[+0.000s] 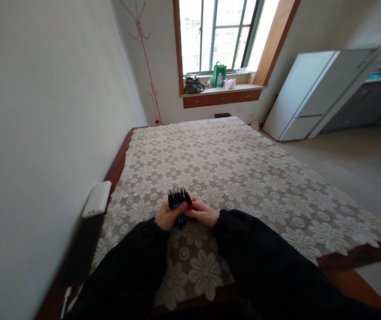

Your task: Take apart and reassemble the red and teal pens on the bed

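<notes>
Both my hands meet over the near part of a bed covered with a white floral lace spread [230, 169]. Between them is a small dark object with black comb-like teeth on top and a teal body [178, 201]. My left hand [166, 216] grips its left side and my right hand [204, 212] closes on its right side. Something red shows at my right fingertips; I cannot tell what it is. Black sleeves cover both my forearms.
A white box-shaped device [97, 198] lies on the bed's wooden ledge by the left wall. A white fridge [307, 91] stands at the right. The window sill [222, 89] holds a green bag, a dark bag and small items. A pink coat stand [145, 53] is in the corner.
</notes>
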A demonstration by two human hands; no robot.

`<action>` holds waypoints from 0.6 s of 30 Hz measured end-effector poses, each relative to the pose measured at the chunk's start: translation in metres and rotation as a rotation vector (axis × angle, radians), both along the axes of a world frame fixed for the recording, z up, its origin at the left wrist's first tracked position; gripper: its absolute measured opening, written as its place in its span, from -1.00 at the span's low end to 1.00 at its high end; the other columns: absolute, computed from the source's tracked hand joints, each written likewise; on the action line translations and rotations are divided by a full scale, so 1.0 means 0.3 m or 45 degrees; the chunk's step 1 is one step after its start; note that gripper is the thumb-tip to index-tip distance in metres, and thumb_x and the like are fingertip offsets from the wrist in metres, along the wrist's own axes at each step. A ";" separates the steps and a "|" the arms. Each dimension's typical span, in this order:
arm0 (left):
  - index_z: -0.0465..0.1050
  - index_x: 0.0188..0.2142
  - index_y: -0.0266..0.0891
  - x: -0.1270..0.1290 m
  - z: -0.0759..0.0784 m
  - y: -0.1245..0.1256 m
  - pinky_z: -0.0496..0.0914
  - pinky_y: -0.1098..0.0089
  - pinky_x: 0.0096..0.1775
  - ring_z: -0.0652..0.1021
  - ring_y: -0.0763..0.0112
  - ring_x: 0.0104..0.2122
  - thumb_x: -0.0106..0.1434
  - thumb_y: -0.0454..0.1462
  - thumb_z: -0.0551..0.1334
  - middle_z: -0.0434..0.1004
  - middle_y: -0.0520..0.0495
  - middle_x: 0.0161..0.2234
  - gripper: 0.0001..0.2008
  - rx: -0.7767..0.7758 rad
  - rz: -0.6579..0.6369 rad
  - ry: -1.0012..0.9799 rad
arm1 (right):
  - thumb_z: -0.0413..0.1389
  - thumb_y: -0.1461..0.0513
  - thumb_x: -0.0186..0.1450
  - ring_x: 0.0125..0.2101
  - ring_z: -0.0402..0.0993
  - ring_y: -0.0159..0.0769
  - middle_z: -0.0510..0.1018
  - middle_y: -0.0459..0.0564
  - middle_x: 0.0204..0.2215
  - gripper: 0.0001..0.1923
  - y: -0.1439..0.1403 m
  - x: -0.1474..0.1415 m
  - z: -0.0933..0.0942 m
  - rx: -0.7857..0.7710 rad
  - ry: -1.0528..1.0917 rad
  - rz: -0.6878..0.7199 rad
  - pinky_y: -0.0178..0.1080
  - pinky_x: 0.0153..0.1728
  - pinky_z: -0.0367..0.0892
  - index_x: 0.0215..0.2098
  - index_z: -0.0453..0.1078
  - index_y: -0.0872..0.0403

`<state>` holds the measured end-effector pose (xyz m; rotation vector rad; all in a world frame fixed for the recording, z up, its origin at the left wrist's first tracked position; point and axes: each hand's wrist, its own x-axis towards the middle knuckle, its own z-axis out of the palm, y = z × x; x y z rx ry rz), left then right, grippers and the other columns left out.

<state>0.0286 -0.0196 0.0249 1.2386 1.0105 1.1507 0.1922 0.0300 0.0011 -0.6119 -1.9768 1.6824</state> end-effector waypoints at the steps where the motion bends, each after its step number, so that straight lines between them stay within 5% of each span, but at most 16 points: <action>1: 0.62 -0.16 -0.28 0.001 0.002 0.000 0.43 0.04 0.07 0.59 0.00 -0.04 0.14 -0.01 0.36 0.64 -0.22 -0.11 -0.59 0.002 -0.004 -0.012 | 0.07 -0.23 0.22 -0.53 0.06 -0.45 0.15 -0.18 -0.62 -0.39 0.000 0.000 0.001 0.009 0.004 -0.005 -0.32 -0.51 0.02 -0.62 0.16 0.08; 7: 0.62 -0.15 -0.26 0.006 0.000 -0.001 0.41 0.09 0.10 0.57 0.03 -0.01 0.14 -0.01 0.36 0.63 -0.19 -0.07 -0.59 -0.025 -0.028 -0.075 | 0.11 -0.19 0.22 -0.49 0.14 -0.42 0.22 -0.15 -0.60 -0.41 0.003 -0.001 0.000 0.098 0.074 -0.041 -0.30 -0.42 0.14 -0.65 0.18 0.09; 14: 0.60 -0.10 -0.32 0.004 0.004 -0.003 0.44 0.20 0.02 0.59 0.07 -0.07 0.15 -0.02 0.36 0.62 -0.23 -0.07 -0.55 -0.076 -0.050 -0.102 | 0.23 -0.15 0.14 -0.47 0.23 -0.41 0.37 -0.14 -0.52 -0.50 -0.006 -0.002 -0.001 -0.072 0.072 -0.022 -0.31 -0.40 0.22 -0.43 0.40 0.14; 18: 0.58 -0.05 -0.33 0.001 -0.006 -0.003 0.49 0.27 -0.10 0.61 0.11 -0.14 0.17 -0.03 0.36 0.63 -0.22 -0.11 -0.53 -0.095 -0.068 -0.096 | 0.19 -0.18 0.16 -0.49 0.19 -0.40 0.26 -0.15 -0.61 -0.45 -0.001 0.003 0.004 -0.055 0.023 -0.036 -0.31 -0.44 0.19 -0.59 0.29 0.11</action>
